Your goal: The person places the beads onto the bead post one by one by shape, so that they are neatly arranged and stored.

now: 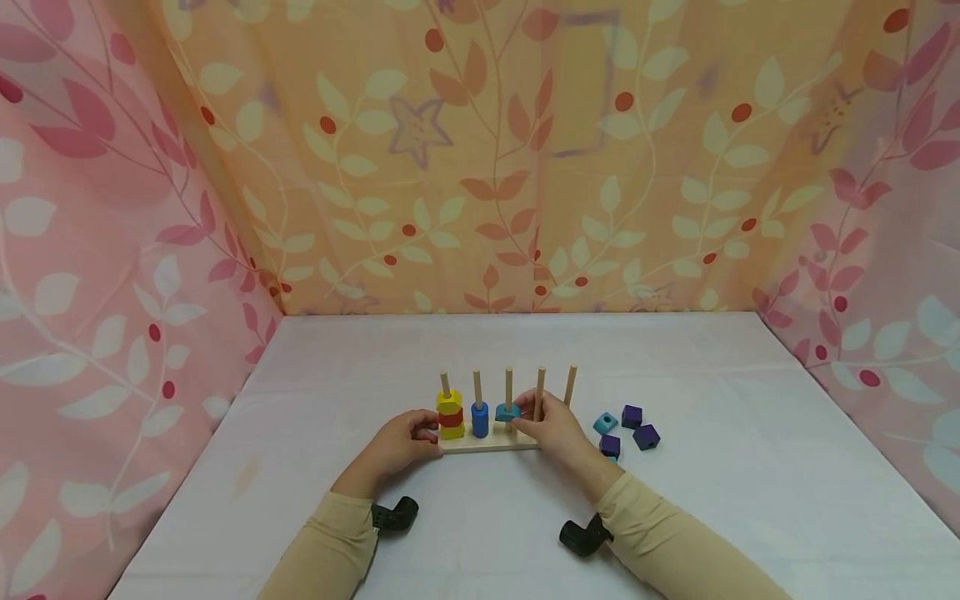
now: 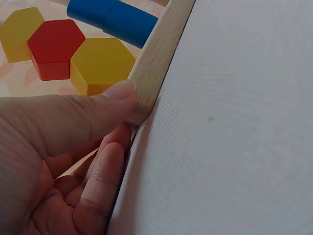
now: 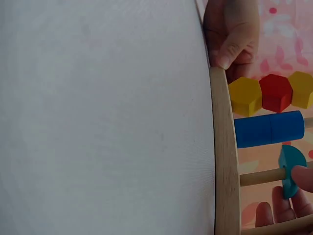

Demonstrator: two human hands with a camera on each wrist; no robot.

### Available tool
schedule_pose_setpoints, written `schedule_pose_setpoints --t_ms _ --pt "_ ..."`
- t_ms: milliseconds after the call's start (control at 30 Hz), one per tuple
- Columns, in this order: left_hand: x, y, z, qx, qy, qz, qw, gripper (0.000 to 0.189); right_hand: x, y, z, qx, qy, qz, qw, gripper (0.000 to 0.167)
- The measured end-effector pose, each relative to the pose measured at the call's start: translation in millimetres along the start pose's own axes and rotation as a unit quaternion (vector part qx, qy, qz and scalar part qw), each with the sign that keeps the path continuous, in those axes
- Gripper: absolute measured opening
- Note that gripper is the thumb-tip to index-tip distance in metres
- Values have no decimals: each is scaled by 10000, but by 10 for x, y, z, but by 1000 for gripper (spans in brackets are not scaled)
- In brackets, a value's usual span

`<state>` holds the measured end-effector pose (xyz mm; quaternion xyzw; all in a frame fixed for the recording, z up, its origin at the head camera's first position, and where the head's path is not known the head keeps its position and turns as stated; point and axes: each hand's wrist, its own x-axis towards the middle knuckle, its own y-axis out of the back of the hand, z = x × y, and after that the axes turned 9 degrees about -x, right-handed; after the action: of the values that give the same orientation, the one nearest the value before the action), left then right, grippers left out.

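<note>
A wooden peg board (image 1: 487,444) with several upright pegs stands on the table. My left hand (image 1: 401,440) grips its left end, the thumb on the edge and the other fingers curled beside it in the left wrist view. The leftmost peg carries yellow and red hexagonal blocks (image 2: 56,46). Blue cylinders (image 3: 270,129) are stacked on the second peg. My right hand (image 1: 558,429) pinches a teal half-round block (image 3: 288,166), which is threaded on the third peg, partway up and apart from the base. Both pegs to the right of that bear no blocks.
To the right of the board lie several loose pieces: purple blocks (image 1: 646,437) and a teal block (image 1: 605,422), with another teal piece partly hidden under a purple one. A white cloth (image 1: 360,358) covers the table. Patterned curtains (image 1: 495,208) enclose its back and sides.
</note>
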<state>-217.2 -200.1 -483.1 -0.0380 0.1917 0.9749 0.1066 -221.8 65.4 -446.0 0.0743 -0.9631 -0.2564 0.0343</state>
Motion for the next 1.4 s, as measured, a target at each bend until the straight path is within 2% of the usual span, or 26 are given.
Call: schedule_pose_setpoints --t_ms 233,500,633,1033,1400 --pt "-11 0 22 -35 19 -25 10000 46 20 -25 60 -34 3 -39 10000 21" --pt "-21 -3 38 -12 121 12 9999 47 19 -47 95 -661 3 81 9978 21" --pt "-11 -7 23 -15 164 38 9999 47 14 -57 119 -808 15 119 9967 22" --pt "-4 -14 10 -25 99 47 9999 47 2 -72 138 -810 80 249 9964 27" --pt "-1 -3 -7 50 148 40 9999 48 -6 -85 143 -667 146 184 9975 28"
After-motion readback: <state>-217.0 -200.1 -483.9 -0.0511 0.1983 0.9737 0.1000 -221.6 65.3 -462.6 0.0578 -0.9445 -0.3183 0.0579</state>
